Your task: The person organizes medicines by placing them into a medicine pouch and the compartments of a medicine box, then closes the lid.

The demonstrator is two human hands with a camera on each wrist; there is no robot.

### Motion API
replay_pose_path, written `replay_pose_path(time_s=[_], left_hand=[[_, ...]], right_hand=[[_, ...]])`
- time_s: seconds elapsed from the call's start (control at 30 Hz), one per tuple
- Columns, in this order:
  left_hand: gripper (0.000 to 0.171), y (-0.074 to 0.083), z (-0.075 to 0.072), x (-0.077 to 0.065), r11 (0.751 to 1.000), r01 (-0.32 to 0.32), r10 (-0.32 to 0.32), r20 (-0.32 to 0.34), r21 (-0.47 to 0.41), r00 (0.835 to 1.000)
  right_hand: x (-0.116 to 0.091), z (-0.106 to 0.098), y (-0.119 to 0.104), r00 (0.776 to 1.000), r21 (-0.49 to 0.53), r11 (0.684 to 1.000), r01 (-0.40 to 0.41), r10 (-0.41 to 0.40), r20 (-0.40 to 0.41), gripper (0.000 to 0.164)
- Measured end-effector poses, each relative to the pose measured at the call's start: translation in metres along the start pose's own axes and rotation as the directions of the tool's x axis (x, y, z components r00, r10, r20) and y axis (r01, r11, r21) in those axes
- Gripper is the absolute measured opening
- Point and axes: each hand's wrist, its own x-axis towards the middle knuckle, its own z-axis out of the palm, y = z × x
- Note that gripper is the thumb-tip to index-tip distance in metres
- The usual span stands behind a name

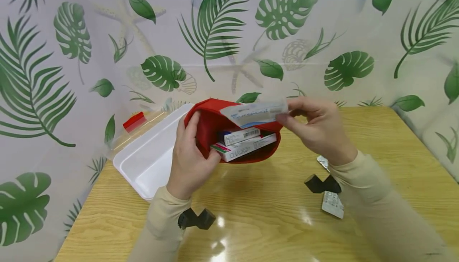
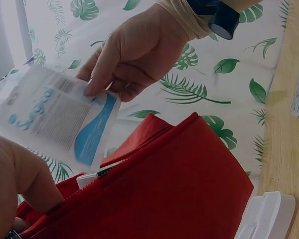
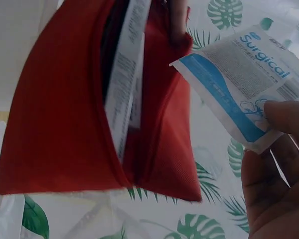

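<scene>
A red zippered pouch (image 1: pixel 204 128) is held up over the table with its mouth spread. My left hand (image 1: pixel 193 156) grips its left side, fingers inside the opening and thumb at the near rim. Two medicine boxes (image 1: pixel 247 146) lie stacked inside the pouch. Between thumb and fingers my right hand (image 1: pixel 319 128) pinches the corner of a flat white-and-blue packet (image 3: pixel 254 74) printed "Surgical". In the head view that packet overlaps the pouch's far rim; the right wrist view shows it beside the opening.
Behind the left hand stands a white plastic tray (image 1: pixel 143 170), with a clear bag with a red slider (image 1: pixel 134 122) beyond it. Blister packs (image 1: pixel 332 204) of pills lie on the wooden table (image 1: pixel 269 214) near the right wrist. A leaf-print cloth (image 1: pixel 229 35) hangs at the back.
</scene>
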Motion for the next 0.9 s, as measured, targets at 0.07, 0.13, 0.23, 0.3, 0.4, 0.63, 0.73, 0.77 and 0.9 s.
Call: replay_pose_path(time_s=[0.07,0.13,0.23,0.3,0.4,0.63,0.73,0.77,0.9], left_hand=[[0.082,0.001,0.0,0.0,1.0,-0.008,0.008,0.005,-0.001,1.0],[0.082,0.001,0.0,0.001,1.0,-0.019,0.019,0.009,-0.003,1.0],[0.081,0.001,0.0,0.002,1.0,-0.026,0.026,0.007,-0.006,1.0],[0.08,0.001,0.0,0.003,1.0,-0.026,0.026,0.004,-0.003,1.0],[0.079,0.001,-0.001,0.003,1.0,-0.025,0.025,-0.003,0.012,1.0],[0.08,0.004,0.005,0.003,0.996,-0.059,0.059,0.003,0.06,0.998],[0.082,0.006,0.008,0.002,0.994,-0.067,0.067,0.009,0.081,0.998],[0.081,0.007,0.009,0.001,0.994,-0.066,0.066,0.007,0.09,0.998],[0.079,0.007,0.01,0.0,0.992,-0.057,0.059,-0.017,0.111,0.998]], right_hand=[[-0.001,0.012,0.001,0.996,-0.051,0.995,0.087,-0.086,0.016,0.026],[-0.003,0.023,0.003,0.982,-0.134,0.973,0.189,-0.185,0.038,0.025],[-0.004,0.035,0.007,0.945,-0.299,0.897,0.327,-0.311,0.101,0.021],[-0.006,0.04,0.009,0.921,-0.409,0.826,0.388,-0.357,0.154,0.021],[-0.008,0.041,0.009,0.91,-0.533,0.737,0.415,-0.347,0.228,0.022],[-0.006,0.033,0.002,0.915,-0.682,0.618,0.391,-0.181,0.361,0.031],[-0.003,0.035,-0.001,0.896,-0.681,0.603,0.415,-0.142,0.42,0.032],[-0.003,0.037,-0.002,0.89,-0.679,0.602,0.421,-0.131,0.436,0.032],[-0.009,0.042,0.002,0.878,-0.642,0.639,0.423,-0.114,0.465,0.031]])
